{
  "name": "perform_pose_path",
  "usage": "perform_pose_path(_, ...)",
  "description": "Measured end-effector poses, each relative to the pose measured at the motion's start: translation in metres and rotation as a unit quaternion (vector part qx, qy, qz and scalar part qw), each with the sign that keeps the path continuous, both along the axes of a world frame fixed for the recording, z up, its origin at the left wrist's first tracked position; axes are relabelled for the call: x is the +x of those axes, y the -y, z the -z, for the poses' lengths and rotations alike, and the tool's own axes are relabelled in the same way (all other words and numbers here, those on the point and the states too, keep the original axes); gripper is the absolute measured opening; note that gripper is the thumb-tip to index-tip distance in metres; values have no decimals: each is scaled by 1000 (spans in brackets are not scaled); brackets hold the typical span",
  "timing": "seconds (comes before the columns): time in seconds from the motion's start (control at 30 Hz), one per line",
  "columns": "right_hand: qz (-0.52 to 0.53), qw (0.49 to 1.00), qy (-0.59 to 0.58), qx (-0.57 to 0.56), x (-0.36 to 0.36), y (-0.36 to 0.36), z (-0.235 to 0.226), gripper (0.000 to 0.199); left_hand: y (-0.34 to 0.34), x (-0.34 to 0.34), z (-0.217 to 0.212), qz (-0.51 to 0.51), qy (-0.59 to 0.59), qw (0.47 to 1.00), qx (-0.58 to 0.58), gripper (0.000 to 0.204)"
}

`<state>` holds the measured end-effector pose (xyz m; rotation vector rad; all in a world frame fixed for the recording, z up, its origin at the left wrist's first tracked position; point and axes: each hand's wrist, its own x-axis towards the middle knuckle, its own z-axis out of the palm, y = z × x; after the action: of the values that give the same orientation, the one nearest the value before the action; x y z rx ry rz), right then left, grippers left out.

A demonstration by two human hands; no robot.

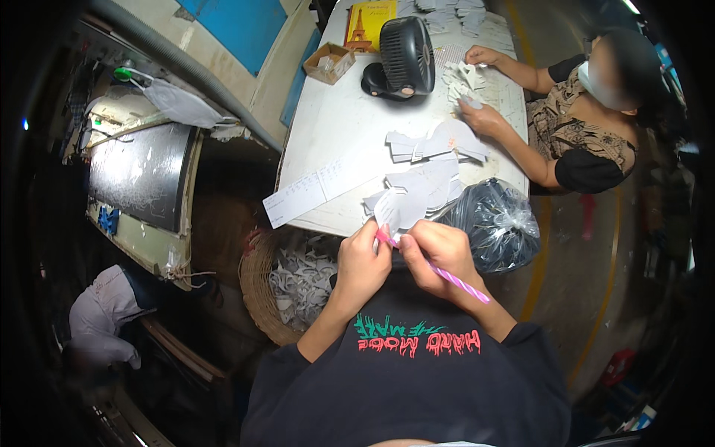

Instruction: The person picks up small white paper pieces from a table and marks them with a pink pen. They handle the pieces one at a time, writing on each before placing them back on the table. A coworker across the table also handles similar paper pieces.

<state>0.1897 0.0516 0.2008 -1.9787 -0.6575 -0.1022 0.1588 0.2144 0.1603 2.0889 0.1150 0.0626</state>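
Close to the table's near edge, my left hand [363, 255] pinches a rounded white cut piece [402, 208] between thumb and fingers. My right hand [441, 258] is closed around a pink-and-white striped pen [463, 284], whose back end sticks out toward my right forearm. The pen's front end reaches the lower edge of the piece beside my left thumb, where a bright pink part shows. Just beyond my hands lies a loose stack of similar pale cut pieces [434, 181], with another stack [424, 143] farther back.
Printed paper slips [302, 196] lie on the white table [324, 123]. Toward the back are a black fan [407, 56], a small cardboard box [330, 62] and a yellow book [359, 33]. A black plastic bag [497, 227] sits right; a wicker basket [257, 302] of scraps stands below left. A co-worker's hands [482, 115] handle pieces.
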Motion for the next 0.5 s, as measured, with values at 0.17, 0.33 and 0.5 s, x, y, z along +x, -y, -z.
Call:
perform_pose_path(0.17,7,1000,-5,5,0,-5,4,15,-3,1,6,6,-9,997,80,17)
perform_pose_path(0.33,4,1000,16,-3,1,-10,16,15,-1,-2,10,31,-15,993,108,25)
perform_pose_path(0.5,-9,999,32,-13,1,-11,21,14,0,-2,8,38,2,994,103,31)
